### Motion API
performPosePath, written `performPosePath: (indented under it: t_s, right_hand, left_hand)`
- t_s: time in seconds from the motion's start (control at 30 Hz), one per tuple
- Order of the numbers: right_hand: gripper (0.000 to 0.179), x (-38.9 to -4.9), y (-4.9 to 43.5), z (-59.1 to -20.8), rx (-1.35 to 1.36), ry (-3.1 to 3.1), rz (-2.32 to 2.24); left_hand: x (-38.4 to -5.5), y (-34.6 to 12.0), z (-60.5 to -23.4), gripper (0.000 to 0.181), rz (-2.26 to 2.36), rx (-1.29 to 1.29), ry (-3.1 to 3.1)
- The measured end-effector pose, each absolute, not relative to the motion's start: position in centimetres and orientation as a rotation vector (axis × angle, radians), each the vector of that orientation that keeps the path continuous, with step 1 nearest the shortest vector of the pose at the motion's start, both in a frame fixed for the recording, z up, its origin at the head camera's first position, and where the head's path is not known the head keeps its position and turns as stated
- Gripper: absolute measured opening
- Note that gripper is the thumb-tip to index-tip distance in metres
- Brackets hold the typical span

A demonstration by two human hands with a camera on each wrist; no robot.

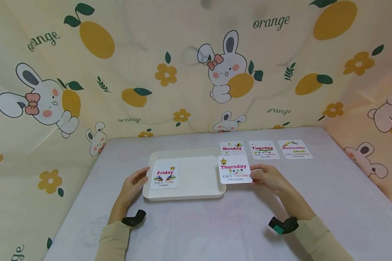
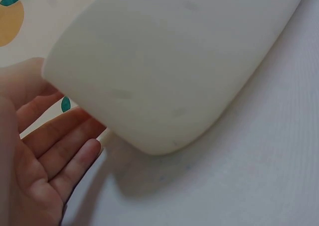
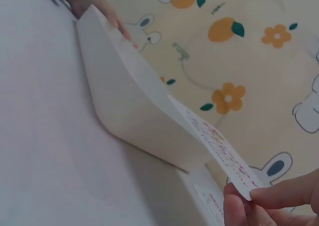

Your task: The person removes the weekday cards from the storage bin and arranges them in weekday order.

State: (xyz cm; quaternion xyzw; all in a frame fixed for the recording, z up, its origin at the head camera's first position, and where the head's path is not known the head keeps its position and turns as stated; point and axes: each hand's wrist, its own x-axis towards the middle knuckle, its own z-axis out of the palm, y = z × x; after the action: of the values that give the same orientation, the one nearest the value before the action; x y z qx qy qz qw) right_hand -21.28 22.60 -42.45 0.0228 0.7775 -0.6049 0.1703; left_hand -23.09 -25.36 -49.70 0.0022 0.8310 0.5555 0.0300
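Observation:
My left hand (image 1: 130, 186) holds the left edge of a white rectangular tray (image 1: 197, 174); in the left wrist view its fingers lie at the rim of the tray (image 2: 164, 76). A Friday card (image 1: 164, 176) lies face up in the tray's left part. Between thumb and fingers my right hand (image 1: 271, 177) pinches the right edge of a white Thursday card (image 1: 234, 169). That card is raised over the tray's right end and covers the lower part of the Monday card (image 1: 232, 147). From the right wrist, the Thursday card (image 3: 219, 149) appears nearly edge-on, tilted.
A Tuesday card (image 1: 264, 149) and a Wednesday card (image 1: 295, 149) lie in a row with Monday at the back right of the white table (image 1: 196, 228). Behind the table hangs a cream backdrop (image 1: 183, 47) printed with rabbits and oranges.

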Motion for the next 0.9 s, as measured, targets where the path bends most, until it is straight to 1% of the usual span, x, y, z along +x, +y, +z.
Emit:
performPosePath:
  t_s: [0.47,0.63,0.9]
  right_hand:
    - [0.049,-21.6,24.5,-43.3,0.089,2.182,-1.690]
    - [0.049,-21.7,24.7,-43.6,0.117,2.184,-1.657]
    - [0.050,-21.8,24.9,-44.3,0.143,2.139,-1.651]
  left_hand:
    - [-23.0,-25.3,-49.5,0.047,1.720,0.021,2.585]
    - [-22.7,-25.2,-49.3,0.045,1.761,0.059,2.580]
    - [-22.8,-25.1,-49.4,0.044,1.758,0.039,2.572]
